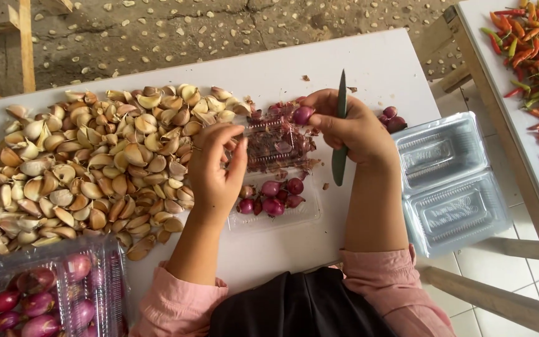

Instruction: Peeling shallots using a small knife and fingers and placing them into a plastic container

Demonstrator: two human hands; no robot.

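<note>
At the bottom left corner a clear plastic box (45, 287) of red shallots is cut off by the frame, so its full shape cannot be told. Above it a wide heap of garlic cloves (88, 162) covers the left half of the white table (382, 62). The left hand (215, 163) hovers at the heap's right edge, fingers loosely curled and apart; whether it holds a scrap of skin is hard to make out. Just beside it lies an open clear hinged tray (276, 181): the far half holds reddish peelings, the near half a few peeled shallots (271, 196). The right hand (350, 128) pinches a single shallot (302, 114) at its fingertips over the peelings, and also grips a green-handled knife (340, 131) (its blade is mostly hidden behind the palm). Further right an empty clear tray (450, 181) overhangs the table edge, and red and green chillies (534, 56) lie on a neighbouring table, cut off at the corner.
</note>
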